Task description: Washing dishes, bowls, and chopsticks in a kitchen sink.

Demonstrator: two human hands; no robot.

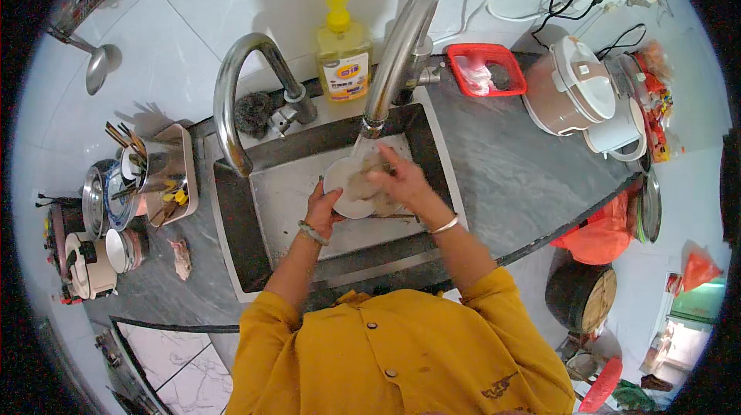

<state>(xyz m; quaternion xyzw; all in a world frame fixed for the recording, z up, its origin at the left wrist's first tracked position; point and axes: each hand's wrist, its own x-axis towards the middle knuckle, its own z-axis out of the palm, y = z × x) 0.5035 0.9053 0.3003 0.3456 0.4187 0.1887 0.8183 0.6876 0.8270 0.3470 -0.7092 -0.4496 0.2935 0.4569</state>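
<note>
Over the steel sink [295, 215], my left hand [322, 205] grips the left edge of a white bowl or dish [351, 202]. Its thumb lies on the rim. My right hand [405, 179], partly blurred, is over the right side of the dish with some fingers extended. A pale beige, blurred mass [363, 182] is under those fingers; whether it is a cloth or something else I cannot tell, nor whether the hand grips it. Above the dish hangs the spout of the right-hand faucet [399, 56], with what looks like water falling from it.
A second curved faucet [228, 108] arches over the sink's left side. Behind stand a yellow dish soap bottle [343, 62] and a dark scouring pad [255, 114]. To the right are a red basket [489, 91] and a rice cooker [567, 88]; at left, a utensil holder [171, 169] and stacked bowls [118, 250].
</note>
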